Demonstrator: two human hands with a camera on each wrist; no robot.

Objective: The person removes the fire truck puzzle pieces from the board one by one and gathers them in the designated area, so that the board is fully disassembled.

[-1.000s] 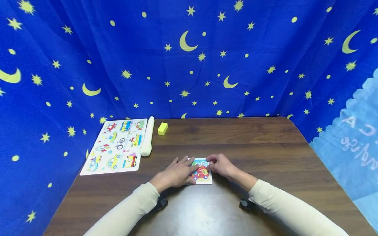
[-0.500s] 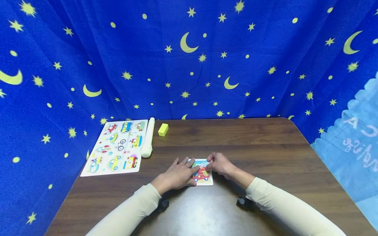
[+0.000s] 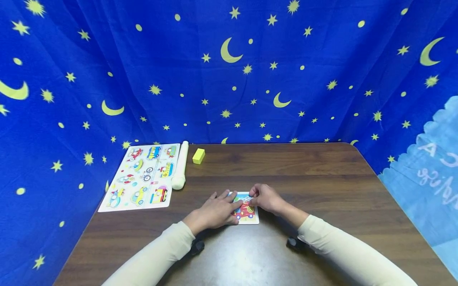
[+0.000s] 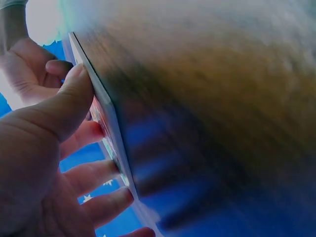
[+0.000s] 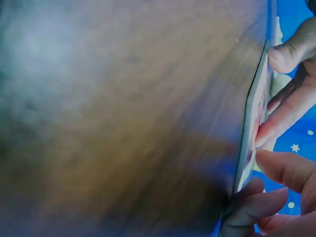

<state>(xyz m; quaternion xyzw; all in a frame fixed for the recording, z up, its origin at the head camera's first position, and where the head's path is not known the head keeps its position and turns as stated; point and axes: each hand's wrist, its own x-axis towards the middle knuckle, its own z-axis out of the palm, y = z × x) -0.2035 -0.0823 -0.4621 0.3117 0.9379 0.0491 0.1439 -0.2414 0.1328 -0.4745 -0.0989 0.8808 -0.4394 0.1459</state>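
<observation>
In the head view a small white-bordered picture board [image 3: 250, 217] with a red fire truck lies flat near the table's middle. My left hand [image 3: 214, 210] rests across its left part with fingers spread; in the left wrist view the thumb [image 4: 79, 91] lies on the near edge and the fingertips reach its face. At the upper right corner my right hand [image 3: 266, 198] has curled fingers and grips the edge. The right wrist view puts its thumb [image 5: 284, 168] against the picture face and bent fingers beside the edge. The picture's left part is hidden under my left hand.
A large white vehicle-picture board [image 3: 143, 178] lies at the back left. Beside it stands a pale, club-shaped roll [image 3: 181, 165], then a yellow block [image 3: 198, 156]. A blue star-and-moon curtain [image 3: 229, 79] borders the brown wooden table [image 3: 304, 171].
My right hand has shifted slightly at the board's upper right corner, its fingers staying curled. The left hand keeps its place on the board. The head view has moved a little.
</observation>
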